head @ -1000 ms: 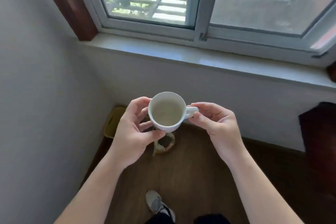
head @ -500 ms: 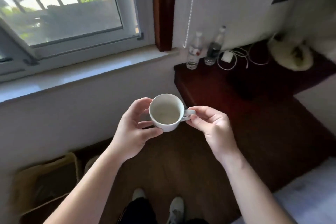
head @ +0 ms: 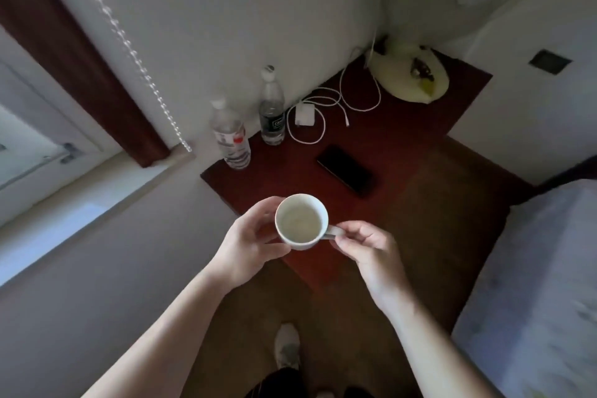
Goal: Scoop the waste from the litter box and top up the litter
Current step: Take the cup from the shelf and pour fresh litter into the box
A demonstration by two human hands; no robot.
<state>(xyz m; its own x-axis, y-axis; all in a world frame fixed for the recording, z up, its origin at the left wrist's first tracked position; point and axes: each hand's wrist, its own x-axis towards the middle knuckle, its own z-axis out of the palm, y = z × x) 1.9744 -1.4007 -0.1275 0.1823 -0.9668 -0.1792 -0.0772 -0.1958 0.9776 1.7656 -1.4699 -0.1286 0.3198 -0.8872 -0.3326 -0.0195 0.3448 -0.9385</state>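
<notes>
A white mug (head: 301, 221) is held upright in front of me with both hands, over the near corner of a dark red table (head: 403, 139). Its inside looks pale; I cannot tell whether it holds anything. My left hand (head: 247, 241) wraps its fingers and thumb round the mug's left side. My right hand (head: 365, 247) pinches the handle on the right. No litter box or scoop is in view.
On the table stand two plastic bottles (head: 231, 136) (head: 272, 110), a white charger with cable (head: 318, 116), a dark phone (head: 345, 170) and a pale round object (head: 408, 74). A bed (head: 542, 284) lies right, the window sill (head: 64, 203) left. My shoe (head: 287, 346) stands on brown floor.
The view has swung right, from the window and the floor corner to the table. The mug stays in the same two-handed hold.
</notes>
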